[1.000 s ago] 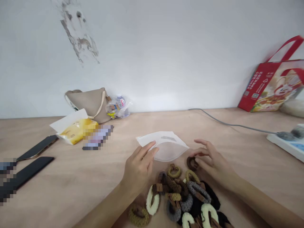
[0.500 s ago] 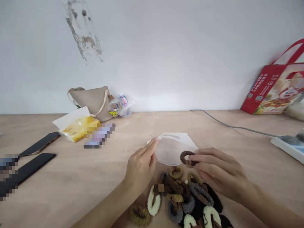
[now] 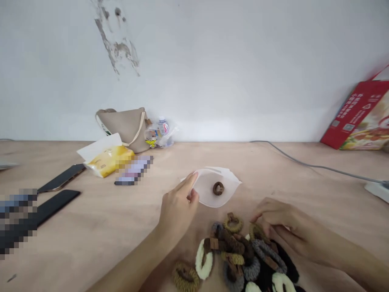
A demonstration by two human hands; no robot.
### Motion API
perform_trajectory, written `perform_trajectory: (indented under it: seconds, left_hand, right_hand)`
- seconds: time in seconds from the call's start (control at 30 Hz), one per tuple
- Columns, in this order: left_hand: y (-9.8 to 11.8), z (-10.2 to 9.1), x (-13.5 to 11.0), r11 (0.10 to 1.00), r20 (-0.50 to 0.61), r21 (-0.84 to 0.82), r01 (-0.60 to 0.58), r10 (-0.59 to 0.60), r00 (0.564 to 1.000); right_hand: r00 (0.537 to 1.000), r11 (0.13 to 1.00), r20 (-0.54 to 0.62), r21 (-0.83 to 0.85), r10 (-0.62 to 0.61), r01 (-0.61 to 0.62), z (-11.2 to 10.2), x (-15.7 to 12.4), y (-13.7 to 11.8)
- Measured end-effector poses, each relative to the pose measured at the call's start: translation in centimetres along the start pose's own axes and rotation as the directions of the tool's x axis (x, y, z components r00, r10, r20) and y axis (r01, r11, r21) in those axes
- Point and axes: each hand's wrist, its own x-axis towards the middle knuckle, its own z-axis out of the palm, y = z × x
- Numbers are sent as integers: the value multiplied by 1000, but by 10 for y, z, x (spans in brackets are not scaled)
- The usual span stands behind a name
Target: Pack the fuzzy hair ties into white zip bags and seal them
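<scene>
Left hand (image 3: pixel 178 202): my index finger (image 3: pixel 192 176) and thumb rest on the left edge of the frosted zip bag (image 3: pixel 204 187), a narrow grip; whether they pinch the film or only press on it I cannot tell. Placed there, they probably steady the light film against sliding on the wooden bench (image 3: pixel 91 239).

Brown hair tie (image 3: pixel 218 188): lies in the middle of the bag, just right of my left fingertips and untouched by them. Whether it sits inside the bag or on top I cannot tell.

Right hand (image 3: pixel 285 227): curled low over the right side of the pile of hair ties (image 3: pixel 240 259), well apart from the bag. My fingertips (image 3: pixel 254 217) are just above a tan hair tie (image 3: pixel 257 232); the hand's underside is hidden, so I cannot tell whether it holds anything. The pile lies within easy reach of this hand.

Near edge of bench: the pile spreads towards me, below the bag.

Far edge of bench, left to right: a beige shoulder bag (image 3: pixel 124 129), a plastic bottle in clear wrapping (image 3: pixel 162 129) and a red printed carrier bag (image 3: pixel 355 115).

Left part of bench: a yellow packet (image 3: pixel 109 161), a pixelated item (image 3: pixel 133 170), a smartphone (image 3: pixel 62 177) and a black flat object (image 3: pixel 54 209).

Right end of bench: a grey cable (image 3: pixel 316 165) runs to a white power strip (image 3: pixel 377 191).
</scene>
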Motion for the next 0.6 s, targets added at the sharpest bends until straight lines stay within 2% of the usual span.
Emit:
perform_trajectory:
  seconds: [0.1,0.13,0.2,0.27,0.4,0.6]
  left_hand:
    - [2,-1,-2,996,-1,62,-59,60,998]
    - [2,-1,-3,993,0,88,-82,83,997]
    - [2,-2,-4,983,11,141,-118,117,993]
    - [0,-2,-4,973,24,191,-128,126,992]
    - [-3,-3,-4,960,23,254,-120,118,993]
    - [-4,4,-7,962,14,141,-234,235,972]
  right_hand:
    - [995,998,81,15,62,-63,0,-4,5]
    - [994,997,81,19,73,-74,1,-4,5]
    - [997,996,10,32,82,-82,3,-2,3]
    - [998,998,-39,37,58,-56,7,0,-1]
    - [999,1000,41,2,-21,21,17,3,0]
    - [991,985,-132,-172,-37,14,19,-3,12]
